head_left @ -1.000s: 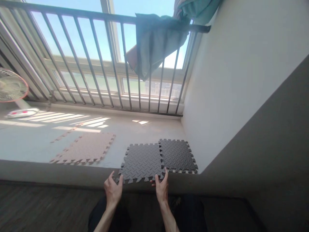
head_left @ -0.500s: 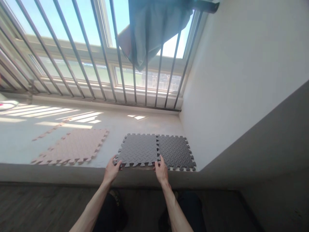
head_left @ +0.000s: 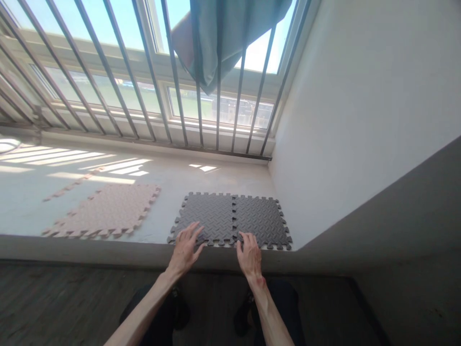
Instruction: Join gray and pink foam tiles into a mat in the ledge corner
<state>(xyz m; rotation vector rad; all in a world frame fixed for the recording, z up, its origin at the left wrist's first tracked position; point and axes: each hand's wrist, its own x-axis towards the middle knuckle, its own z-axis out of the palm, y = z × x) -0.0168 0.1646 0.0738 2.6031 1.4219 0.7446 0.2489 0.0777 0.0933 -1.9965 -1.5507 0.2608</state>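
A white wall (head_left: 360,120) closed the right side of the scene, and a barred window railing (head_left: 144,96) ran across the back with a grey-green cloth (head_left: 223,38) draped over it. Below them lay a pale raised ledge (head_left: 201,180), striped with sunlight at the left. On it sat a pink foam mat (head_left: 104,211), well apart from two dark grey foam tiles joined edge to edge by their puzzle teeth (both with a ridged tread pattern) in the right corner, close to the wall. The left tile (head_left: 207,216) and the right tile (head_left: 261,218) lay flat, their front edges at the ledge's lip. The left hand (head_left: 185,250) rested palm down on the front edge of the left tile, fingers (head_left: 194,229) spread open and gripping nothing. The right hand (head_left: 249,254) pressed on the front edge of the right tile just beside the seam, its fingers (head_left: 245,239) bent but open, holding nothing.
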